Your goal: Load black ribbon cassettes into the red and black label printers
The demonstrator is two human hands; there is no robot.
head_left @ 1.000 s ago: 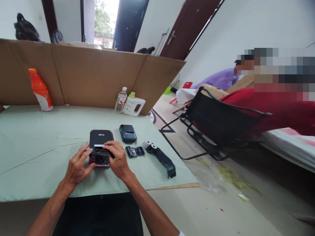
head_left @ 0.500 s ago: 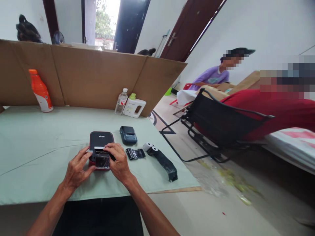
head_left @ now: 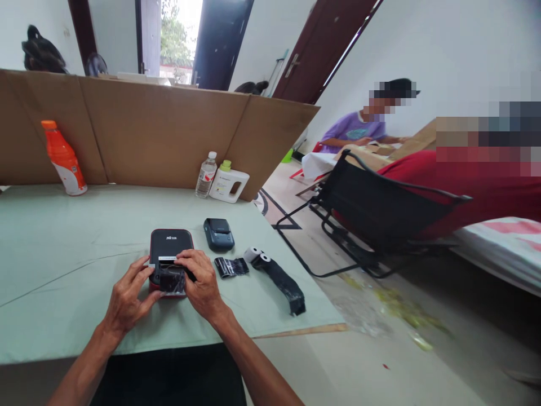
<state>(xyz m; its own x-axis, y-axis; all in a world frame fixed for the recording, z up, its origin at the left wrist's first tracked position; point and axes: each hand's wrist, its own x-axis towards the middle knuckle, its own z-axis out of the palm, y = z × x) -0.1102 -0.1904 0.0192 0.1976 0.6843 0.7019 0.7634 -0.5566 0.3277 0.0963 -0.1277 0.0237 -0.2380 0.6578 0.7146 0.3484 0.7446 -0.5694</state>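
A black portable printer [head_left: 171, 243] with a red edge lies on the green-covered table in front of me. A dark, shiny strip [head_left: 172, 280] covers its front part, with a narrow white band above it. My left hand [head_left: 132, 292] grips the printer's left side, its fingers at the edge and the thumb at the near left corner. My right hand [head_left: 202, 282] is curled over the right side, fingertips by the white band; what lies under those fingers is partly hidden. To the right are a smaller dark printer [head_left: 218, 234] and a short black-and-white strip [head_left: 231, 267].
Two white-cored rolls [head_left: 254, 254] trail a long black strip [head_left: 283, 285] near the table's right edge. An orange bottle [head_left: 64, 160], a clear bottle [head_left: 205, 176] and a white jug [head_left: 229, 184] stand along a cardboard screen [head_left: 160, 129]. Beyond are a black folding chair [head_left: 380, 200] and seated people.
The view has shifted slightly. Both hands stay on the printer with nearly the same hold. The person in purple has lowered and moved their hands over the cardboard.
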